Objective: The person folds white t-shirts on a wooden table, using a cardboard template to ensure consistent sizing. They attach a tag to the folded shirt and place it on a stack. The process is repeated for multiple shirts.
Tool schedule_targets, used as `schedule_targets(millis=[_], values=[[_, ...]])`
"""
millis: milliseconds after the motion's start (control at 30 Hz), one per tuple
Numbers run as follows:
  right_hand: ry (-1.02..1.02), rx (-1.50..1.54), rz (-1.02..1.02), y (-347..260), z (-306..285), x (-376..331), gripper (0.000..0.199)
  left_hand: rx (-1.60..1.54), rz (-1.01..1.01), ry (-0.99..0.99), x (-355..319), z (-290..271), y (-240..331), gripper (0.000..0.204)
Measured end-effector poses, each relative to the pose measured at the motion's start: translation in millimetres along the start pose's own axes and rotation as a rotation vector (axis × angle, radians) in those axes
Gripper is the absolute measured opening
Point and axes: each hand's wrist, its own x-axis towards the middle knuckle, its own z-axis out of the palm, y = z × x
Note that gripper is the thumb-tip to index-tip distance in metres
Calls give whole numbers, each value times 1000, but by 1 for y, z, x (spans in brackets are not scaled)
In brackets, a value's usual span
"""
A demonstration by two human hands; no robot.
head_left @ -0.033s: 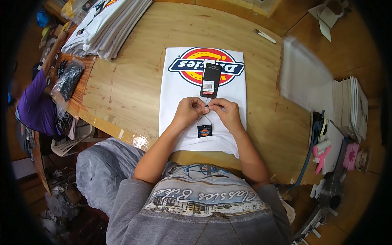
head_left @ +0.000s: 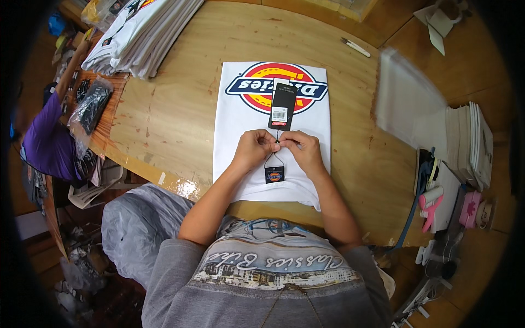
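Observation:
A folded white T-shirt (head_left: 240, 117) with a round red, yellow and blue print lies on the wooden table (head_left: 175, 120) in front of me. A black hang tag (head_left: 281, 105) with a white barcode sticker rests on the print. Its thin string runs down to the collar, where a small black neck label (head_left: 274, 175) shows. My left hand (head_left: 252, 151) and my right hand (head_left: 304, 153) meet just below the tag, fingertips pinched together on the string over the collar.
A stack of folded white shirts (head_left: 143, 35) sits far left. Clear plastic bags (head_left: 410, 101) and a pile of white sheets (head_left: 470, 143) lie to the right, with a pink tool (head_left: 431, 206) near them. A white pen (head_left: 355, 47) lies beyond. A person in purple (head_left: 46, 143) sits left.

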Motion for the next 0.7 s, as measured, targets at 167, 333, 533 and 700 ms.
schedule_targets(millis=[167,333,533,700], values=[[27,109,64,2,4,-2,8,-102,-1,-3,2,3,-4,11],[36,149,82,0,3,-1,8,-98,-71,-45,1,0,6,11],[40,74,48,1,3,-1,8,-100,-14,-33,2,1,0,11],[64,69,49,2,5,-2,8,-70,-16,-21,2,1,3,11]])
